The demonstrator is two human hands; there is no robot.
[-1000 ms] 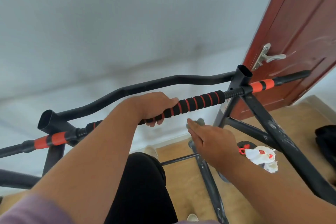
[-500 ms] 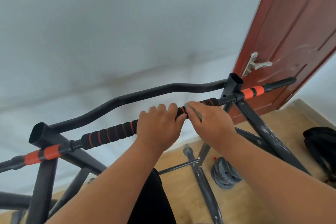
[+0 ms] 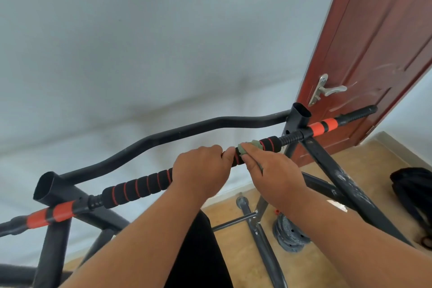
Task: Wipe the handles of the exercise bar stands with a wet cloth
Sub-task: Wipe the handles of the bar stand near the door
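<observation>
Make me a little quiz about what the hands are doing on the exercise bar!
1. True or false: the left hand grips the padded bar.
2. Which hand presses the green cloth on the bar? A) left B) right C) neither
3. Fill in: the door behind the bar is ____ in colour.

Key
1. True. Its fingers curl over the black and red padding.
2. B. The right hand holds the cloth against the bar, just beside the left hand.
3. Reddish brown, with a silver door handle.
</observation>
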